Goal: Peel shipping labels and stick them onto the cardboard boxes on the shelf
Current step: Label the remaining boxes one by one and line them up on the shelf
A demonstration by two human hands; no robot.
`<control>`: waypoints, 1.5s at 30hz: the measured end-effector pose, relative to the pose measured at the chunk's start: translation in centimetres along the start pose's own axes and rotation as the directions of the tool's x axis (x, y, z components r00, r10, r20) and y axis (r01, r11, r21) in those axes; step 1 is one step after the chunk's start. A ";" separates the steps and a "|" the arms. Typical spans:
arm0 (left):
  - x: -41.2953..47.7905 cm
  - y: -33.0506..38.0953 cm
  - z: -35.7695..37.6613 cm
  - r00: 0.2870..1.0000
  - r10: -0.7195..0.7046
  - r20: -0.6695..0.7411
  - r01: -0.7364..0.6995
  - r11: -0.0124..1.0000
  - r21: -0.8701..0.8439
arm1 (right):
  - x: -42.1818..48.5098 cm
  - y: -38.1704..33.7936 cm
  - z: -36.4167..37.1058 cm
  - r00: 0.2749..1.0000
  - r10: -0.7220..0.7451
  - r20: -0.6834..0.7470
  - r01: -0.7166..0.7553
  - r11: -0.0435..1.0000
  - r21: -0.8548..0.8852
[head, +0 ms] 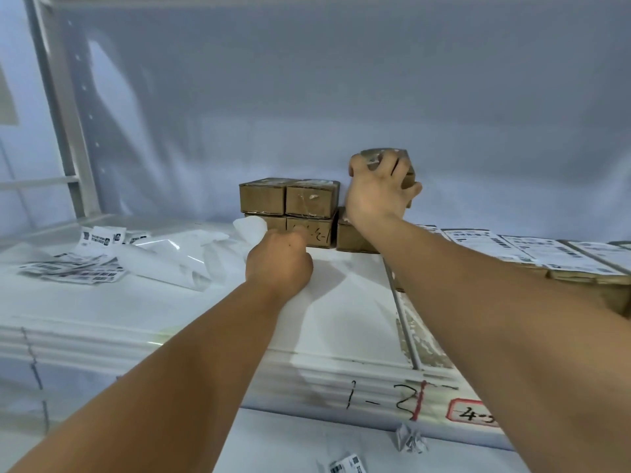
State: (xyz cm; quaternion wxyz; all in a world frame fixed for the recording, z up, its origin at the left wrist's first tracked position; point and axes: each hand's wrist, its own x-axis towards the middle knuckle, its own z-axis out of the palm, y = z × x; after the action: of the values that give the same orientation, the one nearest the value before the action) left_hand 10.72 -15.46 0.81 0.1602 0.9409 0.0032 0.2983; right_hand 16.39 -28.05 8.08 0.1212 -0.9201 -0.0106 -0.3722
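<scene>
**Head view.** A small cardboard box [384, 152] is gripped in the right hand [377, 191], right of centre in the frame. The fingers are curled round its taped top and sides, so the box lies beyond the palm and is largely hidden by it (only the top edge and one brown side are seen). It is raised above the white shelf [341, 319].

The left hand [278, 262], at centre, is held with its fingers curled, just in front of a stack of unlabelled boxes [309, 201]. Whether anything is pinched in it cannot be told.

Loose labels [85, 268] and peeled backing sheets [164, 261] are seen at left, and labelled boxes [546, 257] at the right edge.
</scene>
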 end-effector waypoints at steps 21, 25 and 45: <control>-8.3 2.1 -6.2 0.958 0.025 0.286 0.236 0.499 -0.834 | -15.9 -0.2 -6.4 0.990 -0.108 0.090 0.074 0.943 0.325; -8.6 1.2 -5.9 0.965 -0.025 0.259 0.237 0.496 -0.835 | -16.2 0.6 -6.7 0.961 -0.199 0.191 0.124 0.931 0.343; -9.4 -5.8 -8.0 0.881 -0.242 -0.407 0.175 0.965 -0.195 | -16.9 -6.1 -6.3 0.676 -0.654 -0.340 0.736 0.621 0.270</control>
State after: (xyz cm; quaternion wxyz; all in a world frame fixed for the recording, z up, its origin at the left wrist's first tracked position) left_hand -1.02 -8.48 -0.09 0.2581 0.8318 0.1167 0.4774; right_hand -0.79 -22.42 2.13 0.1456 -0.7557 -0.4276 -0.4742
